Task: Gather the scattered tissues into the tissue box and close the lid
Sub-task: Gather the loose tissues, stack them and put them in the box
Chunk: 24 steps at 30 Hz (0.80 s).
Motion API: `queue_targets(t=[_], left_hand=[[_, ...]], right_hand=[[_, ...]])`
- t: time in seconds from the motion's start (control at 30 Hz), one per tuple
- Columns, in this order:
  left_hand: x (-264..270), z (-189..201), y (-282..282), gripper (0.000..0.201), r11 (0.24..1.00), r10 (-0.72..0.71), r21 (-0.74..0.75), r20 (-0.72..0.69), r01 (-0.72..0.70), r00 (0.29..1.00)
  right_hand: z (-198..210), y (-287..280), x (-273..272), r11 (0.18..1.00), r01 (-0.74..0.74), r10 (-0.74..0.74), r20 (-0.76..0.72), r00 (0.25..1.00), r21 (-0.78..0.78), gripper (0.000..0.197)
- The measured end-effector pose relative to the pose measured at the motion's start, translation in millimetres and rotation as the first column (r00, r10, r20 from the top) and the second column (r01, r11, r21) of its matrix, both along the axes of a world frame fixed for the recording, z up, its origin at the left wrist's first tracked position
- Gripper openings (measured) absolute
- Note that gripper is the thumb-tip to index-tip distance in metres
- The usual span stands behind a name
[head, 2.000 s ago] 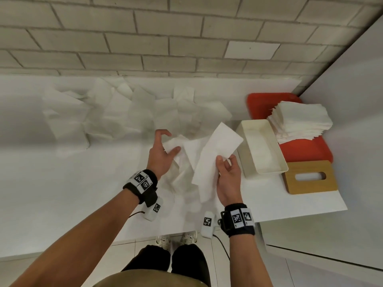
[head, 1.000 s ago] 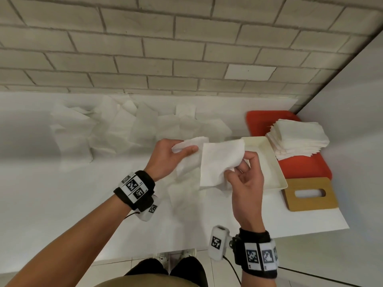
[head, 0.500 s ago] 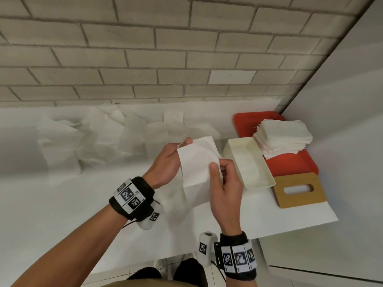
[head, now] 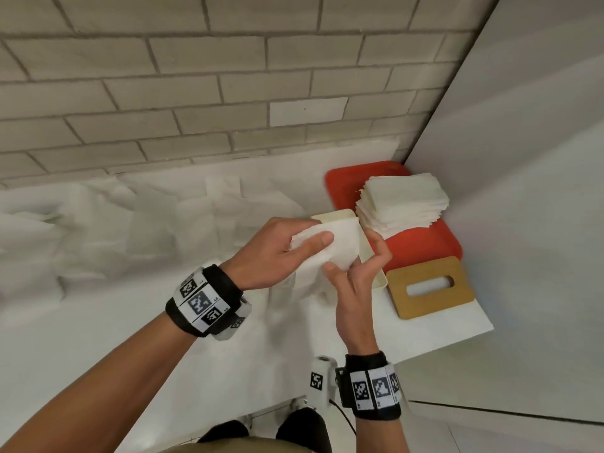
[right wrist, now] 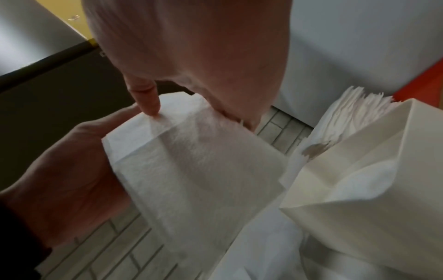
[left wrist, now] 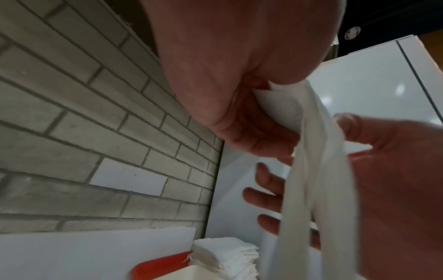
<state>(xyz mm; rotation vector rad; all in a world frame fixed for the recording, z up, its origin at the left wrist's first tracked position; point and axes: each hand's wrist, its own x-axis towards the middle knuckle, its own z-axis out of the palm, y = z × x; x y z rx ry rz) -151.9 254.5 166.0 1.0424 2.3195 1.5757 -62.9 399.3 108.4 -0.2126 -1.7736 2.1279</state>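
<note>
A folded white tissue [head: 340, 253] hangs between both hands, just over the left side of the open cream tissue box [head: 380, 278]. My left hand [head: 313, 244] grips its upper left, thumb on top. My right hand [head: 356, 268] pinches its lower edge, thumb in front and fingers behind. In the left wrist view the tissue [left wrist: 311, 170] droops from the left hand [left wrist: 251, 125] past the right hand [left wrist: 383, 180]. In the right wrist view the tissue [right wrist: 191, 161] lies beside the box [right wrist: 359, 217]. The wooden slotted lid [head: 429, 287] lies flat right of the box. Several loose tissues [head: 147, 223] lie scattered along the wall.
A red tray [head: 425, 246] in the back right corner carries a tall stack of folded tissues [head: 403, 204]. A brick wall runs behind the white counter [head: 98, 322], and a white panel closes its right side. The counter's front edge is near my legs.
The long tissue the right hand held up has been folded small between both hands. The hands have moved right with it, over the box.
</note>
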Motion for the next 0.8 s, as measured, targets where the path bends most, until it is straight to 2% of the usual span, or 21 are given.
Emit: queue_targets(t=[0.13, 0.17, 0.2, 0.27, 0.33, 0.4, 0.43, 0.5, 0.57, 0.63, 0.7, 0.73, 0.8], left_hand=[[-22.0, -3.7, 39.3, 0.017, 0.994, 0.101, 0.062, -0.107, -0.094, 0.989], [-29.3, -6.4, 47.5, 0.018, 0.988, 0.141, 0.081, -0.122, -0.132, 0.982], [-36.3, -9.3, 55.0, 0.026, 0.98, 0.187, 0.093, -0.13, -0.176, 0.974], [-49.3, -18.4, 66.0, 0.042, 0.964, 0.261, 0.08, -0.117, -0.253, 0.958], [-59.9, -33.0, 68.2, 0.052, 0.949, 0.315, 0.034, -0.063, -0.313, 0.947], [-67.1, -51.3, 57.4, 0.051, 0.918, 0.396, 0.01, 0.01, -0.396, 0.918], [-69.6, -61.1, 46.8, 0.046, 0.901, 0.434, -0.011, 0.028, -0.434, 0.901], [-71.0, -81.1, 17.6, 0.029, 0.873, 0.483, -0.092, 0.03, -0.479, 0.875], [-70.0, -104.9, -18.7, 0.016, 0.845, 0.506, -0.21, 0.018, -0.492, 0.862], [-67.9, -130.8, -59.5, 0.012, 0.801, 0.505, -0.364, -0.017, -0.476, 0.863], [-64.0, -155.5, -103.9, 0.022, 0.75, 0.461, -0.512, -0.049, -0.418, 0.886], [-61.7, -167.1, -125.4, 0.034, 0.734, 0.413, -0.573, -0.049, -0.364, 0.909], [-58.1, -185.5, -160.5, 0.067, 0.706, 0.217, -0.68, -0.062, -0.2, 0.974]], right_hand=[[-4.6, 40.9, -5.9, 0.998, -0.007, 0.007, 0.007, 1.0, 0.056, 0.068], [-6.6, 51.4, -7.5, 0.998, -0.02, 0.019, 0.028, 0.999, 0.054, 0.066], [-8.6, 62.3, -9.0, 0.997, -0.027, 0.024, 0.047, 0.999, 0.079, 0.061], [-17.2, 85.0, -16.7, 0.962, 0.009, -0.028, 0.066, 0.997, 0.274, 0.037], [-29.3, 104.7, -27.7, 0.882, 0.038, -0.097, 0.101, 0.99, 0.469, 0.016], [-45.1, 118.6, -44.5, 0.788, 0.03, -0.173, 0.176, 0.969, 0.615, 0.011], [-54.6, 123.0, -55.2, 0.715, -0.001, -0.21, 0.217, 0.953, 0.699, 0.011], [-75.2, 127.1, -75.0, 0.573, -0.184, -0.219, 0.365, 0.905, 0.798, 0.014], [-91.4, 124.9, -90.0, 0.436, -0.428, -0.189, 0.545, 0.817, 0.792, 0.023], [-96.7, 118.7, -96.3, 0.274, -0.566, -0.197, 0.621, 0.758, 0.777, 0.031], [-89.7, 108.0, -94.6, 0.154, -0.602, -0.251, 0.62, 0.743, 0.783, 0.034], [-82.3, 100.4, -90.8, 0.131, -0.561, -0.304, 0.572, 0.762, 0.817, 0.036], [-67.0, 79.7, -80.8, 0.109, -0.321, -0.368, 0.338, 0.866, 0.941, 0.04]])
